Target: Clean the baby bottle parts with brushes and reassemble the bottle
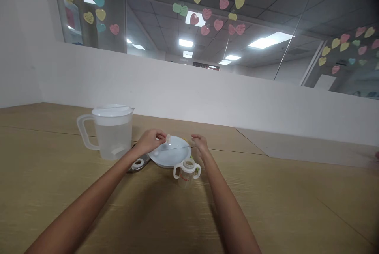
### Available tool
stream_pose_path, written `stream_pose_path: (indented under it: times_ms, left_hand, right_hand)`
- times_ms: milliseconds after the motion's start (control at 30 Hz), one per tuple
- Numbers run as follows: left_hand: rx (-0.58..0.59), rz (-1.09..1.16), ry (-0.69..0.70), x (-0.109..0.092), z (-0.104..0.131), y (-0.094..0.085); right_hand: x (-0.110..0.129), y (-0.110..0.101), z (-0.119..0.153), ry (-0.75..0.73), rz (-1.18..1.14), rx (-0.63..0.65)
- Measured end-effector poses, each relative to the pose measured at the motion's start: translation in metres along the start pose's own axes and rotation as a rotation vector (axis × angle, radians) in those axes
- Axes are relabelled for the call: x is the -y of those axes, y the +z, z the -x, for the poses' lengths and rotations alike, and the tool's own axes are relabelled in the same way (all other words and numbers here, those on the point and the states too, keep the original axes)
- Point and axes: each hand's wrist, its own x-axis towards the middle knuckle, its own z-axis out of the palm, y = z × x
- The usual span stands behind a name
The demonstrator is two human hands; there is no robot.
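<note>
My left hand [152, 140] is closed, its fingertips pinching a small translucent piece that looks like a bottle nipple [168, 139] above the white bowl [170, 155]. Right of the bowl, my right hand [199, 143] is raised with its fingers drawn together; whatever may be between them is hidden or too small to see. Between my forearms stands a clear baby bottle [186, 179] with two white handles and an open top. A white ring [137, 163] lies on a dark, shiny dish [143, 162] partly hidden by my left wrist.
A lidded translucent pitcher [114, 133] holding liquid stands left of the bowl on the wood-coloured table [281, 206]. Something yellow-green [197, 160] shows partly behind the bottle. A white wall [177, 92] rises behind, with windows bearing heart-shaped notes above.
</note>
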Motion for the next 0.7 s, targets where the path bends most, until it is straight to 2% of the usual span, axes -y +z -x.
stream_pose_path:
  times_ms: [133,233,333,500,700]
  left_hand:
    - [0.081,-0.352,-0.014,-0.004,0.005,0.017]
    - [0.118,-0.498,-0.051,-0.009,0.010,0.028]
    - [0.142,-0.549,-0.068,-0.008,0.011,0.034]
    - [0.220,-0.615,-0.082,0.006,0.006,0.041]
    - [0.281,-0.559,-0.081,0.010,-0.005,0.057]
  right_hand:
    - [0.010,-0.010,-0.002,-0.016,-0.006,-0.005]
    - [0.016,-0.015,-0.004,-0.016,-0.017,-0.011]
    - [0.019,-0.017,-0.005,-0.015,-0.030,-0.016]
    - [0.023,-0.020,-0.005,-0.029,-0.052,-0.026]
    - [0.031,-0.023,-0.001,-0.054,-0.055,-0.024]
